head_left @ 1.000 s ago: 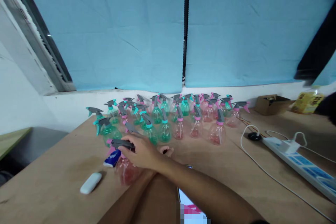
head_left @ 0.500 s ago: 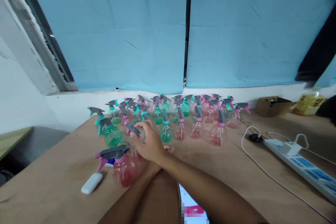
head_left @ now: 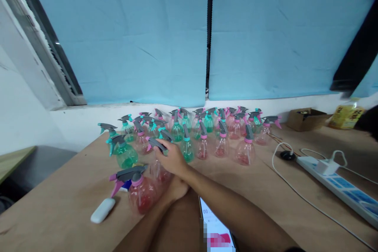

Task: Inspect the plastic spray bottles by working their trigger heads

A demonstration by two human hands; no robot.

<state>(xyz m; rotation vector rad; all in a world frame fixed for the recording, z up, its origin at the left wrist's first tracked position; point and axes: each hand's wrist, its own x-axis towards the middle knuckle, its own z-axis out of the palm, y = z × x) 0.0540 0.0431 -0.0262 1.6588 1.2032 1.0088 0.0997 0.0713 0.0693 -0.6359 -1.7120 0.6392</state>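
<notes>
My right hand [head_left: 174,159] is closed around the grey spray head [head_left: 158,145] of a pink spray bottle [head_left: 161,173], its clear round body showing below the hand. Crossing underneath, my left hand [head_left: 178,189] lies by that bottle's base. Its fingers are hidden behind the right wrist, so its grip cannot be made out. Closer to me stands another pink spray bottle [head_left: 143,197] with a grey and pink head pointing left, next to my left forearm. A green spray bottle [head_left: 125,155] stands to the left, and a green one [head_left: 187,149] just right of my right hand.
Several pink and green spray bottles [head_left: 203,147] stand in rows toward the wall. A white rounded case [head_left: 102,210] lies front left, a phone [head_left: 211,212] beneath my right forearm. Rightward are a power strip [head_left: 339,185] with cables, a cardboard box [head_left: 307,120] and a yellow-labelled jug [head_left: 347,115].
My right hand has gone from loosely spread fingers at the spray head to a closer grip on it. My left hand has drawn back toward me and slightly left.
</notes>
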